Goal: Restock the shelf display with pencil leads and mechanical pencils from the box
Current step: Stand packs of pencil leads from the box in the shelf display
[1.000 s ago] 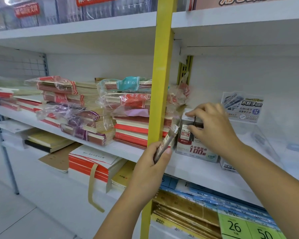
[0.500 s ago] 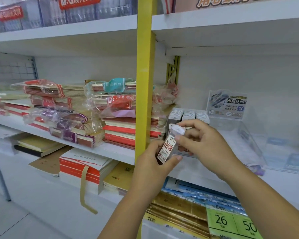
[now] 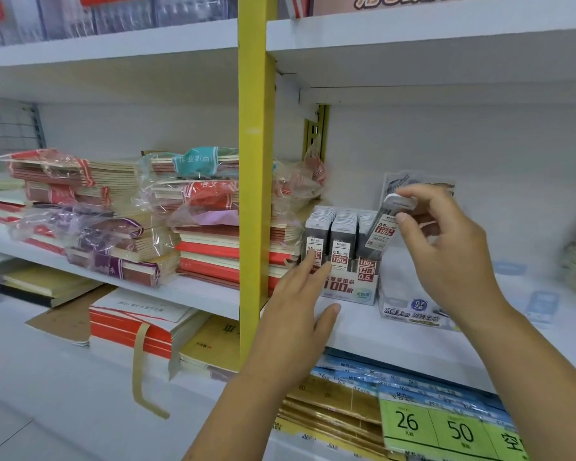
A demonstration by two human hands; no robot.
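Lead box (image 3: 353, 289) label: "HB 0.5"

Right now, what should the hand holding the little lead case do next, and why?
Probably lower the lead case into the right row of the display box. The right hand pinches it near its top, tilted above that row, and the left hand lies open against the box front, seemingly steadying it.

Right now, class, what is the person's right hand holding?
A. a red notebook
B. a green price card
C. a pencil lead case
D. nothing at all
C: the right hand pinches a lead case by its white cap, just above the display box of matching cases.
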